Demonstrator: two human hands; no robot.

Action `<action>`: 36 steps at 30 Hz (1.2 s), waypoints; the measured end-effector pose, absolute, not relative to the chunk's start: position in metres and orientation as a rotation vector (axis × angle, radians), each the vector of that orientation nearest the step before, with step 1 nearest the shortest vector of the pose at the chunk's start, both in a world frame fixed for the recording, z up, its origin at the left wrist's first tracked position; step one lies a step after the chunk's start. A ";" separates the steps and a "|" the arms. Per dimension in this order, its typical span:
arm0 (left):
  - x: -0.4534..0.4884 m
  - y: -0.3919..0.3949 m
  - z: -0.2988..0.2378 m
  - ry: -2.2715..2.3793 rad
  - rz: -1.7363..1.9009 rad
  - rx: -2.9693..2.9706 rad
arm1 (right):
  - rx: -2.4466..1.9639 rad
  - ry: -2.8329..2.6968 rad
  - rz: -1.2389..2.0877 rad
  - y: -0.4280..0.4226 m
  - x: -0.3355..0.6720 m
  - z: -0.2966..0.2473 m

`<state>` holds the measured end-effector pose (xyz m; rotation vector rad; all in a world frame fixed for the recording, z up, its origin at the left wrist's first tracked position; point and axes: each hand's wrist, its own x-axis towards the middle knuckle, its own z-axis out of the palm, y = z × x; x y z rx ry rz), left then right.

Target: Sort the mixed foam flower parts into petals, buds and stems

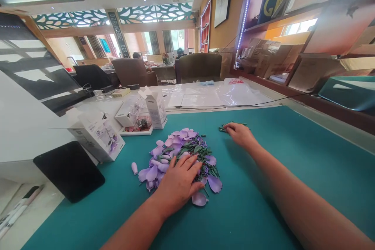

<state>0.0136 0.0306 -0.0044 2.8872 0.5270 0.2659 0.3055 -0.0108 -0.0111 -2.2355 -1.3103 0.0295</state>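
A heap of loose purple petal pieces [155, 164], mixed with small green stem and leaf pieces [202, 150], lies on the teal mat [252, 211]. My left hand [183, 177] rests flat on the heap with its fingers spread, hiding the middle of it. Two larger petals [215, 183] lie at the heap's near right edge, and one pale bud-shaped piece [134, 168] sits apart on the left. Farther right, my right hand [240, 133] has its fingers closed down on several thin green stems [222, 129] at the mat's far side. The hand partly covers those stems.
Left of the heap stand a white flower-printed box [99, 140], an upright white box [156, 111] and a white tray [137, 131] with wrapped pieces. A black tablet [70, 172] lies on the left. Behind are clear plastic sheets [202, 95], chairs [199, 68] and people.
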 end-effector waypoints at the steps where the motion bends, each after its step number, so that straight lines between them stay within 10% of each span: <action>1: 0.013 0.029 0.000 0.551 0.329 2.829 | -2.283 -1.262 -0.013 -0.012 0.315 -0.010; 12: 0.019 0.011 0.015 0.616 0.493 1.454 | -2.435 -1.543 -0.222 0.011 0.335 -0.023; 25: 0.015 0.023 0.006 0.674 0.593 1.283 | -2.488 -1.510 -0.265 0.016 0.322 -0.022; 36: 0.016 0.029 0.008 0.727 0.724 1.057 | -1.581 -1.651 0.529 -0.024 0.169 0.031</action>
